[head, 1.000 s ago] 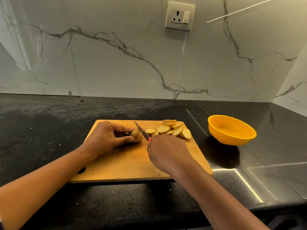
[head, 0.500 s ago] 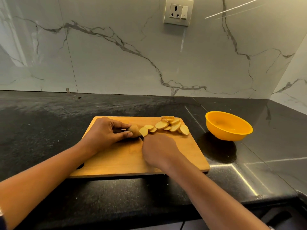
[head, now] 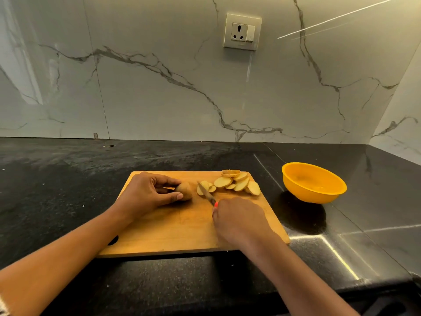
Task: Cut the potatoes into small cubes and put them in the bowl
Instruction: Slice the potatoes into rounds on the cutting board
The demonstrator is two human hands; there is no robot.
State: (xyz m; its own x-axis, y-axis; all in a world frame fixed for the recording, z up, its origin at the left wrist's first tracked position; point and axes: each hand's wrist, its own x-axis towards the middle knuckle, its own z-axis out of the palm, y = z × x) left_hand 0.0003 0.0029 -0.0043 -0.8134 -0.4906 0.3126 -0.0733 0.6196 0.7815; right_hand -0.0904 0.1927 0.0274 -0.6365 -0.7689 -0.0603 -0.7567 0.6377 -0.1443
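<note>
A wooden cutting board [head: 182, 231] lies on the black counter. My left hand [head: 145, 195] pinches the uncut end of a potato [head: 185, 190] between thumb and fingers. My right hand [head: 239, 221] grips a knife [head: 206, 193] with a red handle; its blade lies low against a fresh slice. Several round potato slices [head: 234, 182] lie fanned out at the board's far right corner. An orange bowl [head: 314, 182] stands to the right of the board, and I see nothing in it.
The black stone counter [head: 57, 190] runs to a marble wall with a power socket [head: 242, 31]. A side wall closes the right corner behind the bowl. The counter's front edge runs just below the board.
The knife cut a slice off the potato and has moved right with it, leaving a gap beside the potato end. My left hand stays on the potato.
</note>
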